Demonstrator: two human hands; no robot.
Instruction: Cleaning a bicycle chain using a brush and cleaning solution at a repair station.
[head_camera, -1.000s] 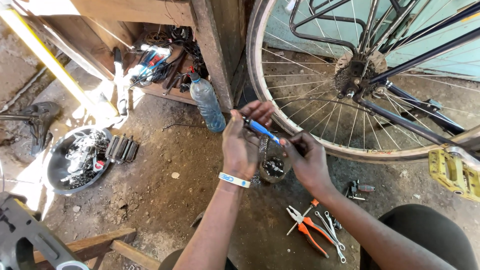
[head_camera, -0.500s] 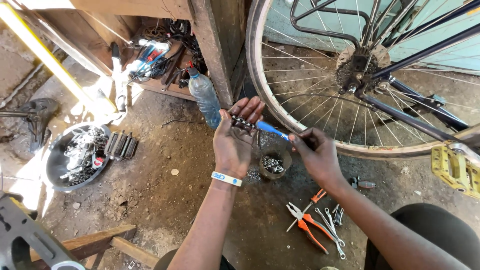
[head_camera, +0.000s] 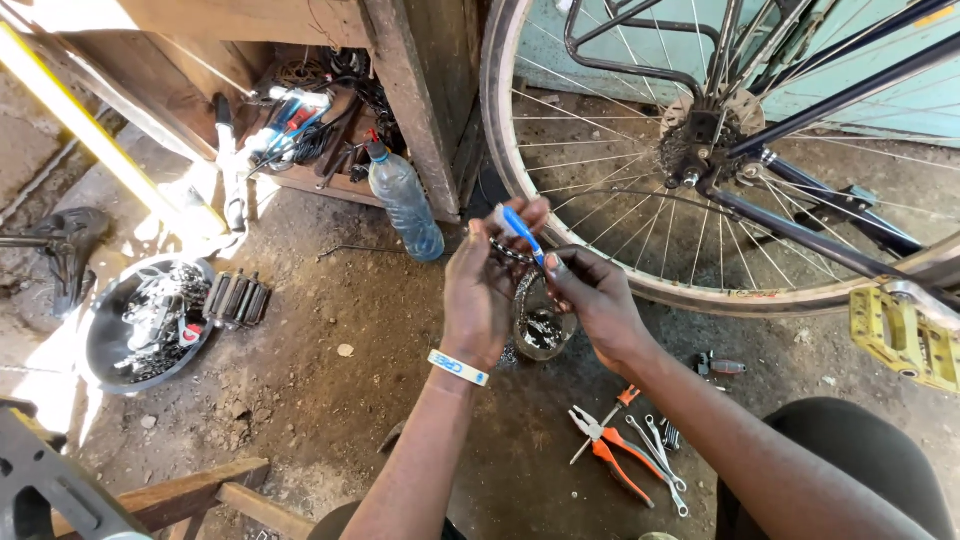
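We see a small dark part (head_camera: 503, 250), chain-like, held above a little tin (head_camera: 545, 328) of dark bits on the dirt floor, near the bicycle wheel (head_camera: 600, 200). Our left hand (head_camera: 480, 290) is closed around it. Our right hand (head_camera: 595, 295) pinches a blue-handled brush (head_camera: 522, 230) whose tip touches the part. Orange pliers (head_camera: 610, 450) lie nearer us, right.

A plastic water bottle (head_camera: 405, 205) stands upper centre against a wooden post (head_camera: 412, 95); orange-handled pliers (head_camera: 610, 455) lie lower right beside spanners (head_camera: 660, 462); a bicycle wheel (head_camera: 700, 160) fills the upper right.
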